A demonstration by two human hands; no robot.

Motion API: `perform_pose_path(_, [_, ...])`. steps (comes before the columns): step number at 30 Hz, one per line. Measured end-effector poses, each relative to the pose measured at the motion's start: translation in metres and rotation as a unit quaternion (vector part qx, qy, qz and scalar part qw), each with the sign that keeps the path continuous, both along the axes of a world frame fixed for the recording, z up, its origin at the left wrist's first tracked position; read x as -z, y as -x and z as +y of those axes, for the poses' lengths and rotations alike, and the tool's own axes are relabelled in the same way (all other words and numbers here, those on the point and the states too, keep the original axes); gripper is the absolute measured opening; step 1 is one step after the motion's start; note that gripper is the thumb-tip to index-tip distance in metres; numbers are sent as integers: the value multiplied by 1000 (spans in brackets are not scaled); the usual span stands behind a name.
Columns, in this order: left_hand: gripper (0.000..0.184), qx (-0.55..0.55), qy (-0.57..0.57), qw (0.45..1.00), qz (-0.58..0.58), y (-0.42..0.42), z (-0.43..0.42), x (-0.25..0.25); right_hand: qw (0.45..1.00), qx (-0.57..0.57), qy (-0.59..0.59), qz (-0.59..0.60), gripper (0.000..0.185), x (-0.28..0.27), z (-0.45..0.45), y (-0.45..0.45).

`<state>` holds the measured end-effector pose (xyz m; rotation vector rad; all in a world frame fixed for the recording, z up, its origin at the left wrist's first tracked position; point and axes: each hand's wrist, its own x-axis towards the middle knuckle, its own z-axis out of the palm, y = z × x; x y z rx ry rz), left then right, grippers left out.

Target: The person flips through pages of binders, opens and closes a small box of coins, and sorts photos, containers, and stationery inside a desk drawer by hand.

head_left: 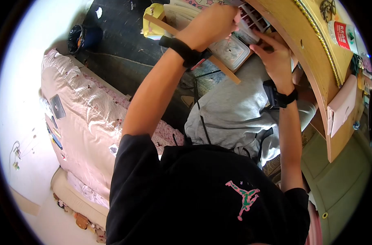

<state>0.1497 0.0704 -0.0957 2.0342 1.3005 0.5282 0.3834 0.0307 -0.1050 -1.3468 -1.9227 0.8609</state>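
My left hand [216,19] is closed with bent fingers at the left side of a white compartment tray [253,18]. What it grips, if anything, is hidden behind the fingers. My right hand [276,57] is at the tray's near side, thumb and forefinger stretched out and apart. Their tips are close to a translucent plastic piece [246,34]; I cannot tell whether they touch it. Below both hands is a clear plastic box [231,52] with a pale rim and small contents I cannot make out. A wooden strip [227,71] passes beside the box, under my left wrist.
A curved wooden desk [290,28] on the right carries a bottle [344,36] and a pink folded case [342,105]. Papers [180,16] and a yellow bag [154,18] are at the top. A bin [84,38] stands near the bed [84,118].
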Motion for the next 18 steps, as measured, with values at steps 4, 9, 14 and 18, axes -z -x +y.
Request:
perform_pose_path(4, [23, 91, -157, 979, 97, 1, -13, 14, 999, -3, 14, -29, 27, 3, 2, 0])
perform_pose_path(9, [40, 106, -30, 976, 190, 0, -33, -8, 996, -52, 71, -32, 24, 6, 3, -2])
perform_pose_path(14, [62, 151, -63, 971, 174, 9, -38, -19, 985, -22, 169, -3, 24, -19, -3, 2])
perform_pose_path(18, [66, 180, -71, 964, 184, 9, -31, -21, 980, -62, 189, 0, 25, -6, -7, -5])
